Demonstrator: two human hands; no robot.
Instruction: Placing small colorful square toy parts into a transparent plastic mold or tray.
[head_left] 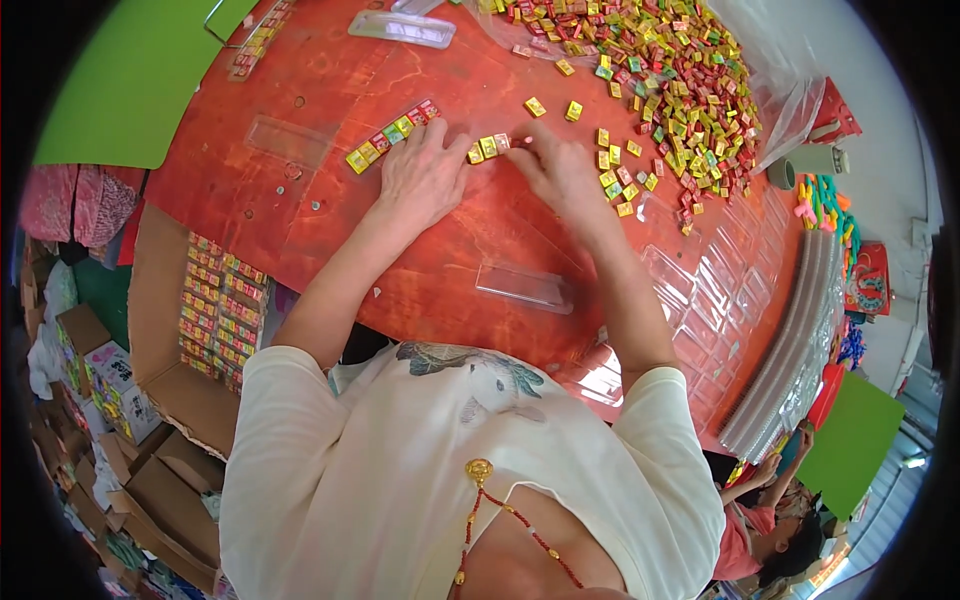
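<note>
A short row of small yellow and red boxes (488, 149) lies on the red table between my two hands. My left hand (425, 178), fingers bent, touches the row's left end. At its right end the thumb and forefinger of my right hand (557, 172) close in a pinch. Beside my left fingers runs a longer, slanted row of yellow, green and red boxes (392, 136), partly covered by that hand. Two loose yellow boxes, one of them this box (535, 106), lie beyond my right hand.
A big heap of small boxes (690, 110) spreads at the far right. Clear plastic trays (720, 285) cover the table's right side, beside stacked trays (785, 350). One clear tray (525, 287) lies near me. A carton (190, 385) of filled packs stands left. Another person (765, 535) works at lower right.
</note>
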